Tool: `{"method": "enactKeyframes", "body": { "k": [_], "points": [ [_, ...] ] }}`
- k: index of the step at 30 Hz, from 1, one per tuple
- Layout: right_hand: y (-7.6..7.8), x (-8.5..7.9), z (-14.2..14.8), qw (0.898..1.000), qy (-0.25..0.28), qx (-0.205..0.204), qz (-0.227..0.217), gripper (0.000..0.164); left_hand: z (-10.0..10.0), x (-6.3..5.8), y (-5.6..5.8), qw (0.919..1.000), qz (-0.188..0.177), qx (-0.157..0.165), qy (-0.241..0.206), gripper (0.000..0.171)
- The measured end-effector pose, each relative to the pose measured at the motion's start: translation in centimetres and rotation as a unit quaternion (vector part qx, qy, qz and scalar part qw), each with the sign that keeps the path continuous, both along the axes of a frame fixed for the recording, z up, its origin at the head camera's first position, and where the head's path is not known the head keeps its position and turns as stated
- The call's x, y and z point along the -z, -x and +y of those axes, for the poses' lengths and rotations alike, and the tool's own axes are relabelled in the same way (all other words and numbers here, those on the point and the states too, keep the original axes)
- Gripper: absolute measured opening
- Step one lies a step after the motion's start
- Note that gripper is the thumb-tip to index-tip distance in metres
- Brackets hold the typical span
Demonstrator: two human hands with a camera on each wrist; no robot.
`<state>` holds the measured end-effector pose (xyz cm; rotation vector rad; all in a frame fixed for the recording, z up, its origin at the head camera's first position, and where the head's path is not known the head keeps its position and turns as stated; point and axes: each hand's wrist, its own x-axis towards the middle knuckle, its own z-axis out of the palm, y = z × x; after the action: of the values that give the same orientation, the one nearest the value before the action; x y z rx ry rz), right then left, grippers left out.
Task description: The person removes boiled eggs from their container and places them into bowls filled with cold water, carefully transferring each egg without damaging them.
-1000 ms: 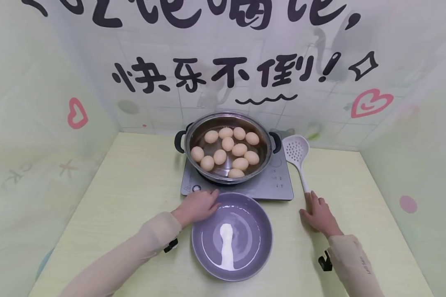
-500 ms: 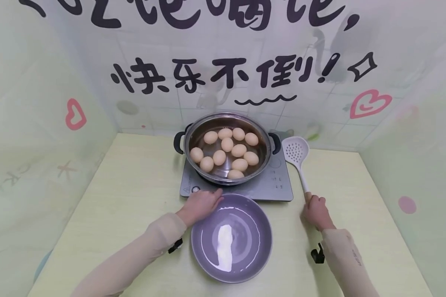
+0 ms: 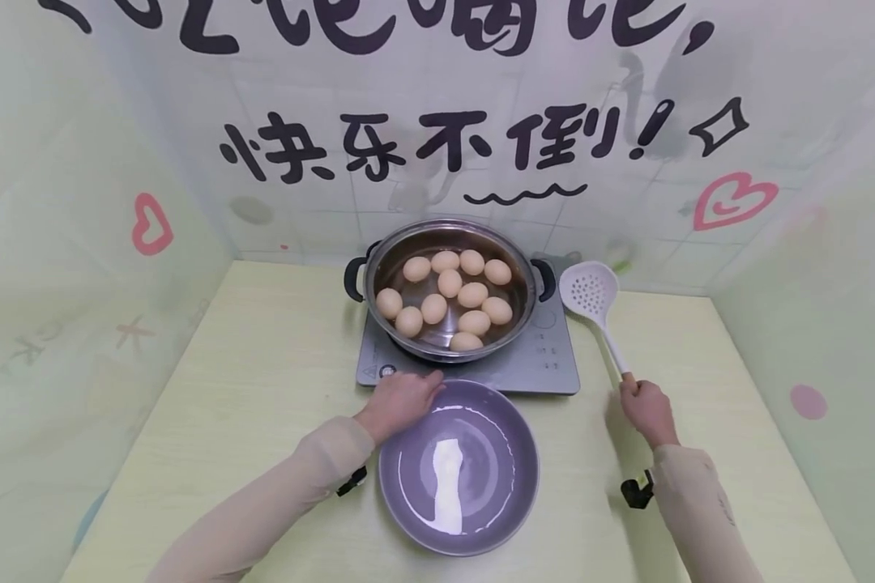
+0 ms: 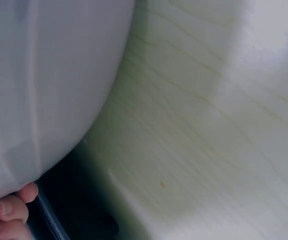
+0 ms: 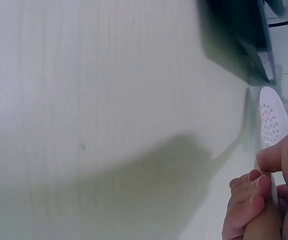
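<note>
My left hand [image 3: 403,402] grips the far-left rim of a purple bowl [image 3: 518,478]. In the left wrist view its curled fingertips [image 4: 13,207] meet the underside of that bowl [image 4: 49,90]. Around the wooden handle of a white slotted skimmer [image 3: 591,289] my right hand [image 3: 649,411] is wrapped. The skimmer's perforated head [image 5: 272,115] points away from me, just right of the cooker, and its shadow falls on the table. The bowl has only a bright reflection inside. Behind it, a steel pot [image 3: 448,354] contains several brown eggs [image 3: 474,295] in water.
The pot stands on a grey induction cooker [image 3: 535,376], close behind the bowl. Black side handles [image 3: 353,279] stick out from the pot. A pale wooden table [image 3: 277,340] extends to both sides, bounded by printed curtain walls [image 3: 809,324].
My right hand has closed around the skimmer's handle and shifted it slightly right, raising it off its earlier spot. My left hand has slid a little along the bowl's rim.
</note>
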<state>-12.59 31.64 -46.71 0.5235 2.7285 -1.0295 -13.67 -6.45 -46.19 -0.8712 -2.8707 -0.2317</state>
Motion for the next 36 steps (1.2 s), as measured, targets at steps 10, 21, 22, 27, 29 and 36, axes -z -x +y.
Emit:
{"method": "enactKeyframes", "body": {
  "k": [10,21,22,27,29,36],
  "points": [
    [-2.1,-4.6,1.6,0.994,-0.098,-0.009,0.058,0.045,0.2,0.0,0.1,0.9999,-0.001,0.0,0.011,0.02],
    [-4.0,-10.3,-1.1,0.965,-0.196,-0.042,0.17,0.035,0.2,0.3,0.2,0.9999,0.007,-0.003,0.013,0.02],
    [-3.9,-10.7,-1.5,0.959,-0.207,-0.046,0.187,0.032,0.2,0.3,0.2,0.9999,0.009,-0.004,0.012,0.02],
    [-3.3,-11.0,-3.3,0.918,-0.267,-0.065,0.286,0.021,0.1,0.3,0.1,0.9998,0.012,-0.005,0.013,0.02],
    [-2.8,-10.7,-3.7,0.896,-0.293,-0.078,0.324,0.017,0.1,0.3,0.1,0.9998,0.012,-0.006,0.015,0.02],
    [-0.4,-9.5,-4.8,0.832,-0.358,-0.118,0.406,0.015,0.1,0.2,0.0,0.9999,0.008,-0.004,0.015,0.02]
  ]
}}
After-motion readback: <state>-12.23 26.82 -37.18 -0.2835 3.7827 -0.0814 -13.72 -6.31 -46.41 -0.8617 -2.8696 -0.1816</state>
